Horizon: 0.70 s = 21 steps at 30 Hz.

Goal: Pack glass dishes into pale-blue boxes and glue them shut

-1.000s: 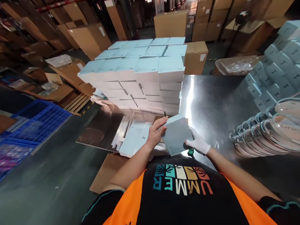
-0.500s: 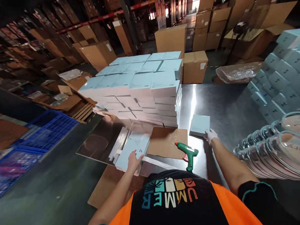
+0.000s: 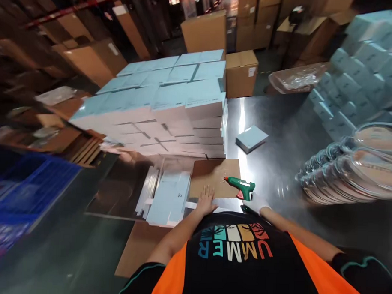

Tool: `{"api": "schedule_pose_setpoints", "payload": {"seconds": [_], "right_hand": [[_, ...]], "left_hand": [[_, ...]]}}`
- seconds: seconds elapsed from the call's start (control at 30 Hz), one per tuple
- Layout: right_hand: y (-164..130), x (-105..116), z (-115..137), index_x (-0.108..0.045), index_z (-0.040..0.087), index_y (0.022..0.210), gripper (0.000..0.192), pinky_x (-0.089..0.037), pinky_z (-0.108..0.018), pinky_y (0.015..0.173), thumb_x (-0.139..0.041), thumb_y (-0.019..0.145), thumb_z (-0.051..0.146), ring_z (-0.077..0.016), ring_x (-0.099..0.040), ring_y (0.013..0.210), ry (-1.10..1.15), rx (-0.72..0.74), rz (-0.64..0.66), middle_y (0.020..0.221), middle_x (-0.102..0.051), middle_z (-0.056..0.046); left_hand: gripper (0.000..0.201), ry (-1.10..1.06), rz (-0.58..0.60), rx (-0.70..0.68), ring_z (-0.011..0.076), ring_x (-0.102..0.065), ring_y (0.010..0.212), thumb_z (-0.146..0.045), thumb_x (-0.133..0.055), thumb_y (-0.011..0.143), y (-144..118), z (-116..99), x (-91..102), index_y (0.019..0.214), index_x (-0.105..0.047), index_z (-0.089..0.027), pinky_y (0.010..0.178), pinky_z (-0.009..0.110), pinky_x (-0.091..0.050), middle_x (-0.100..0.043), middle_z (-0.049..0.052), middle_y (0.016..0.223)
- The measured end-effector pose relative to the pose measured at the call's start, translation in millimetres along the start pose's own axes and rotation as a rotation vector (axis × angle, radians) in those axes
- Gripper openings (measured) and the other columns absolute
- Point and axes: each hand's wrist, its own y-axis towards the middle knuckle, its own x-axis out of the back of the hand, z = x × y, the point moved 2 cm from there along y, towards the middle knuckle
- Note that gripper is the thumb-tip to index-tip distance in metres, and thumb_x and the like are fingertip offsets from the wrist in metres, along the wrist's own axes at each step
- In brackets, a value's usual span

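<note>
My right hand [image 3: 256, 203], in a white glove, is closed around the grip of a green glue gun [image 3: 241, 184]. Its orange nozzle points left over a brown cardboard sheet [image 3: 214, 175]. My bare left hand [image 3: 206, 201] lies with fingers spread at the near edge of that cardboard. Just left of it are flat light-blue box pieces [image 3: 168, 197], partly over a white strip. Beyond the glue gun, a small light-blue box [image 3: 251, 139] sits turned at an angle on the metal table, touched by neither hand.
A large stack of light-blue boxes [image 3: 158, 115] rises at the table's back left. More blue boxes [image 3: 355, 90] are piled at the right, behind clear round-rimmed containers [image 3: 349, 174]. Brown cartons [image 3: 241, 73] stand beyond the table. Blue crates [image 3: 27, 188] are on the left.
My right hand has let go of the small box and moved down to the glue gun. The box now sits farther off and turned. My left hand has shifted right from the blue pieces.
</note>
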Motion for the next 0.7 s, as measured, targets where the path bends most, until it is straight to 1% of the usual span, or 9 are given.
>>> {"api": "schedule_pose_setpoints", "payload": {"seconds": [0.07, 0.13, 0.2, 0.3, 0.37, 0.47, 0.53, 0.63, 0.7], "right_hand": [[-8, -10, -15, -0.07, 0.023, 0.135, 0.034, -0.063, -0.045, 0.102, -0.071, 0.106, 0.04, -0.025, -0.071, 0.12, -0.013, -0.067, -0.066, 0.141, -0.069, -0.01], [-10, -15, -27, -0.07, 0.024, 0.135, 0.033, -0.063, -0.044, 0.103, -0.07, 0.107, 0.04, -0.0242, -0.07, 0.12, -0.02, -0.113, -0.134, 0.142, -0.069, -0.01], [-10, -15, -35, -0.07, 0.023, 0.136, 0.034, -0.063, -0.045, 0.103, -0.07, 0.107, 0.04, -0.0244, -0.07, 0.121, -0.031, -0.13, -0.189, 0.142, -0.068, -0.01], [-6, -11, -43, -0.07, 0.022, 0.136, 0.035, -0.062, -0.046, 0.103, -0.071, 0.106, 0.041, -0.0257, -0.07, 0.121, -0.07, -0.119, -0.244, 0.142, -0.069, -0.01], [-1, -9, -47, -0.07, 0.022, 0.136, 0.035, -0.063, -0.046, 0.103, -0.071, 0.106, 0.042, -0.026, -0.071, 0.121, -0.123, -0.102, -0.264, 0.141, -0.069, -0.01], [6, -10, -57, -0.069, 0.019, 0.137, 0.039, -0.063, -0.047, 0.101, -0.072, 0.106, 0.041, -0.0257, -0.072, 0.118, -0.243, -0.085, -0.276, 0.137, -0.07, -0.01], [4, -10, -70, -0.069, 0.017, 0.135, 0.038, -0.064, -0.047, 0.099, -0.072, 0.105, 0.041, -0.0245, -0.073, 0.115, -0.348, -0.083, -0.266, 0.133, -0.072, -0.01], [-15, -2, -98, -0.07, 0.017, 0.131, 0.036, -0.063, -0.047, 0.099, -0.071, 0.106, 0.042, -0.024, -0.073, 0.113, -0.536, -0.034, -0.223, 0.13, -0.072, -0.01], [-30, 11, -115, -0.07, 0.017, 0.13, 0.035, -0.062, -0.048, 0.101, -0.072, 0.106, 0.042, -0.0247, -0.072, 0.115, -0.672, 0.053, -0.163, 0.131, -0.072, -0.01]], "left_hand": [[0.095, 0.053, 0.04, -0.042, 0.0493, -0.009, 0.173, -0.053, -0.065, 0.094, -4, -3, -3.6, 0.175, -0.031, -0.016, 0.133, 0.073, -0.021, -0.011, 0.023, 0.187], [0.091, 0.104, 0.073, -0.102, 0.0495, -0.01, 0.172, -0.051, -0.064, 0.096, -12, -2, -6.5, 0.174, -0.033, -0.019, 0.133, 0.072, -0.023, -0.015, 0.021, 0.187], [0.088, 0.147, 0.102, -0.166, 0.05, -0.012, 0.172, -0.049, -0.063, 0.097, -20, -1, -9.1, 0.174, -0.034, -0.019, 0.134, 0.072, -0.024, -0.017, 0.02, 0.186], [0.085, 0.181, 0.136, -0.261, 0.0504, -0.012, 0.172, -0.046, -0.061, 0.098, -33, 1, -15.4, 0.173, -0.036, -0.016, 0.134, 0.07, -0.026, -0.018, 0.02, 0.186], [0.082, 0.185, 0.16, -0.342, 0.0478, -0.012, 0.172, -0.044, -0.063, 0.098, -40, 0, -22.8, 0.173, -0.039, -0.019, 0.136, 0.067, -0.025, -0.019, 0.016, 0.186], [0.083, 0.181, 0.197, -0.456, 0.0461, -0.013, 0.173, -0.042, -0.071, 0.095, -45, -3, -35.6, 0.171, -0.041, -0.027, 0.136, 0.068, -0.024, -0.021, 0.011, 0.187], [0.087, 0.172, 0.206, -0.488, 0.0482, -0.013, 0.172, -0.043, -0.075, 0.093, -44, -7, -40.6, 0.171, -0.041, -0.027, 0.134, 0.072, -0.023, -0.02, 0.014, 0.186], [0.088, 0.133, 0.176, -0.477, 0.0483, -0.013, 0.172, -0.043, -0.077, 0.094, -44, -15, -39.5, 0.171, -0.041, -0.023, 0.134, 0.074, -0.023, -0.021, 0.018, 0.186], [0.078, 0.093, 0.132, -0.448, 0.0459, -0.017, 0.172, -0.041, -0.07, 0.098, -56, -18, -39.0, 0.169, -0.045, -0.022, 0.134, 0.072, -0.026, -0.025, 0.02, 0.185]]}}
